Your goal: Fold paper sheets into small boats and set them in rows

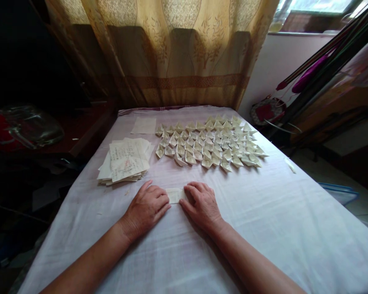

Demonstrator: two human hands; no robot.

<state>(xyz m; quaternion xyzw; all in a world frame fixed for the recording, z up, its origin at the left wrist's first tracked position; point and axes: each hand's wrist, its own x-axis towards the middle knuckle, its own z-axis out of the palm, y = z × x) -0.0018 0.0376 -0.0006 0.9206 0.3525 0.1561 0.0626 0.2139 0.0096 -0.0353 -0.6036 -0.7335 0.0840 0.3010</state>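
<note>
A small folded strip of pale paper (174, 195) lies on the white cloth near the table's front middle. My left hand (147, 208) rests on its left end with the fingers curled down onto the cloth. At the strip's right end, my right hand (200, 204) presses down on the paper with bent fingers. Both hands pin the paper flat between them. Beyond them, several folded paper boats (210, 143) stand in rows.
A stack of written paper sheets (125, 161) lies at the left, with one blank sheet (143, 125) behind it. The white-covered table (294, 228) ends at a curtain (171, 53). Rods and clutter (325, 69) lean at the right; a glass jar (33, 126) sits left.
</note>
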